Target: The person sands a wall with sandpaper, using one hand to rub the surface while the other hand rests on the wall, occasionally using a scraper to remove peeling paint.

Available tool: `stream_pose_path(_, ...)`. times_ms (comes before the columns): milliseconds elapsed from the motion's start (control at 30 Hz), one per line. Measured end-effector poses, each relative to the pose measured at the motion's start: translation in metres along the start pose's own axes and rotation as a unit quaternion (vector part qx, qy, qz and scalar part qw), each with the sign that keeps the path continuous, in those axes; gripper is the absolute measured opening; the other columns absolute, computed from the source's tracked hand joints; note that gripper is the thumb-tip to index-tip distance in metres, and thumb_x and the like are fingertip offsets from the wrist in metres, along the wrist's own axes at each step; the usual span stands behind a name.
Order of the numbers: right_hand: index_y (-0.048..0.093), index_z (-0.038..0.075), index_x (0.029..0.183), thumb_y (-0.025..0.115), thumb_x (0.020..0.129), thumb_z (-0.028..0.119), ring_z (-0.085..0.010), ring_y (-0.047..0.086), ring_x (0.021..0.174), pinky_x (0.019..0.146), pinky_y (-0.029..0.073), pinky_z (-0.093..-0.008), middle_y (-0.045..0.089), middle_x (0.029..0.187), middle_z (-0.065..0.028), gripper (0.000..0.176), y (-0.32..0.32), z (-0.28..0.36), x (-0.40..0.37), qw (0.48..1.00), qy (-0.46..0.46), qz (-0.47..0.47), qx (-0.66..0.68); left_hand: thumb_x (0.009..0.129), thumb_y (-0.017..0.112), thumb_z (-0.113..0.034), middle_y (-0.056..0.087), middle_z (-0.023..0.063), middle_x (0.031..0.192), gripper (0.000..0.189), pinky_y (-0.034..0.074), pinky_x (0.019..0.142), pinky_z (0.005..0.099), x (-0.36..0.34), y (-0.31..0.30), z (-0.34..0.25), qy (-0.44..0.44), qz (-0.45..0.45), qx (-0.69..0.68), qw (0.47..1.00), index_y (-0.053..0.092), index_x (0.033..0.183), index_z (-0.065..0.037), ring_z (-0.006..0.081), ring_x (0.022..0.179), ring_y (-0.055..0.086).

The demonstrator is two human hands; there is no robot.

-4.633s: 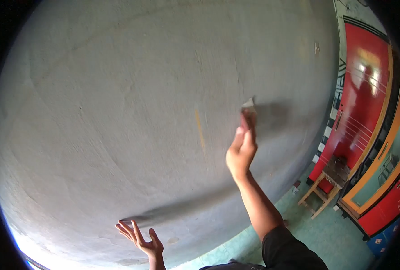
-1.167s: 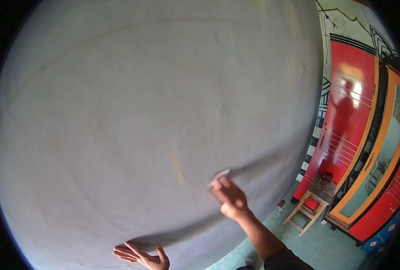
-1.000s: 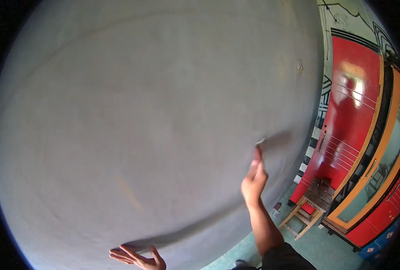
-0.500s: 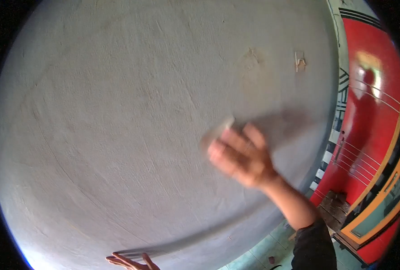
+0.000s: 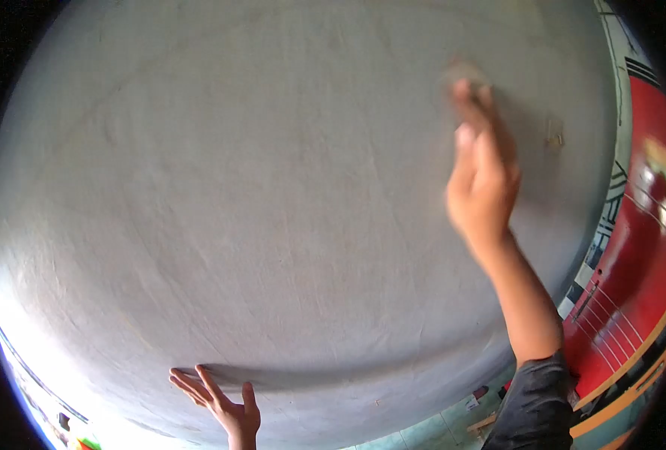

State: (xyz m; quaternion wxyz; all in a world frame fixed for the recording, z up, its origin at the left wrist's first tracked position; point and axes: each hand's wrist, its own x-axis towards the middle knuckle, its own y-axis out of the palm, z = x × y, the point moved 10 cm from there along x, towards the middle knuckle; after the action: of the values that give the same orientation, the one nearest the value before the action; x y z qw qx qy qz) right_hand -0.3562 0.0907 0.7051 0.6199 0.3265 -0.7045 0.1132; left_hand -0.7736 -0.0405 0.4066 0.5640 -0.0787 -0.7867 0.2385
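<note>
A large grey plastered wall (image 5: 273, 225) fills most of the view. My right hand (image 5: 487, 165) is raised against its upper right part, blurred by motion, with its fingers together around a pale, flat piece (image 5: 472, 73) at the fingertips. What that piece is cannot be made out. Low on the wall, my left hand (image 5: 224, 405) rests with its fingers spread and holds nothing. A small hook-like fitting (image 5: 554, 133) sits on the wall to the right of my right hand.
A glossy red door (image 5: 610, 300) stands at the right, beside a patterned black-and-white strip (image 5: 607, 217). Orange-framed furniture (image 5: 625, 397) is at the lower right. Greenish floor tiles (image 5: 423, 435) show below, with a small wooden piece (image 5: 481, 424) on them.
My right hand has moved up and to the right along the wall with the pale piece. The view has shifted, and more of my left hand and forearm shows at the bottom.
</note>
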Motion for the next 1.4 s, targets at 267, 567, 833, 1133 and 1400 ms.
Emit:
stream_pose_path(267,0.059,0.015,0.140,0.061,0.097,0.010,-0.0262,0.058,0.133,0.109,0.046,-0.0467,0.063,0.142,-0.0086,0.043,0.019,0.068,-0.007,0.970,-0.192,0.109,0.104,0.090,0.069,-0.049,0.001,0.0226,0.171,0.095,0.006,0.119,0.0727,0.010,-0.008,0.013,0.042,0.020,0.007,0.999,0.015,0.165,-0.030,0.0487,0.156,-0.002)
stream_pose_path(567,0.063,0.013,0.130,0.065,0.097,0.019,-0.0252,0.064,0.125,0.103,0.050,-0.0441,0.068,0.133,-0.0105,0.033,0.027,0.190,-0.127,0.869,-0.364,0.230,0.243,0.103,0.037,-0.061,0.013,0.0250,0.169,0.075,0.001,0.123,0.0624,0.014,0.003,0.044,0.055,-0.043,-0.023,0.997,0.027,0.163,-0.017,0.0432,0.157,0.005)
stream_pose_path(833,0.065,0.008,0.130,0.059,0.093,-0.002,-0.0333,0.062,0.126,0.102,0.049,-0.0458,0.068,0.131,-0.0129,0.040,-0.001,0.093,-0.063,0.989,-0.113,0.014,0.098,0.103,0.037,-0.063,0.014,0.0187,0.170,0.076,0.002,0.123,0.0620,0.006,-0.004,0.047,0.057,-0.058,-0.013,0.997,0.030,0.162,-0.016,0.0387,0.158,0.007)
stream_pose_path(1133,0.064,0.008,0.129,0.051,0.103,0.008,-0.0222,0.065,0.125,0.107,0.047,-0.0414,0.066,0.136,-0.0101,0.029,0.023,0.028,-0.039,0.965,0.168,0.179,0.094,0.100,0.048,-0.058,0.012,0.0202,0.170,0.076,0.004,0.123,0.0641,-0.015,0.005,0.061,0.084,-0.045,-0.006,0.995,0.029,0.162,-0.019,0.0402,0.158,0.005)
stream_pose_path(1400,0.060,0.017,0.138,0.054,0.103,0.012,-0.0226,0.050,0.141,0.116,0.039,-0.0476,0.060,0.146,-0.0081,0.036,0.030,0.191,-0.120,0.912,-0.327,0.216,0.117,0.095,0.056,-0.058,0.011,0.0221,0.170,0.083,0.002,0.123,0.0652,-0.041,0.018,0.083,0.078,0.006,-0.015,0.997,0.028,0.163,-0.019,0.0447,0.157,0.002)
